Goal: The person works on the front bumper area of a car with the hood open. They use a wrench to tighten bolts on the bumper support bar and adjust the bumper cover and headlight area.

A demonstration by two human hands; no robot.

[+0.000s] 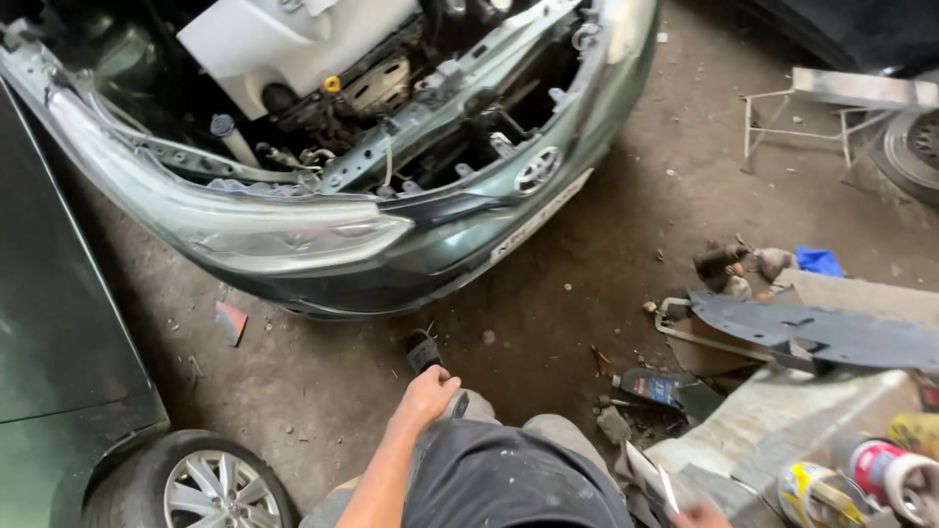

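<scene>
resting one left hand (pixel 426 396) on knee, two cans (pixel 885 479) near right hand (pixel 696 515).

One car (pixel 391 225), one wheel (pixel 210 484) (alloy), two spray cans (pixel 880 469).

dusty concrete floor (pixel 626 225), littered with scraps; metal stand (pixel 831 108) behind.

Person's own body: bare left arm, no sleeve visible. Dark grey shorts or top flecked with pale spots, over dusty khaki trousers. 1 black shoe.
</scene>
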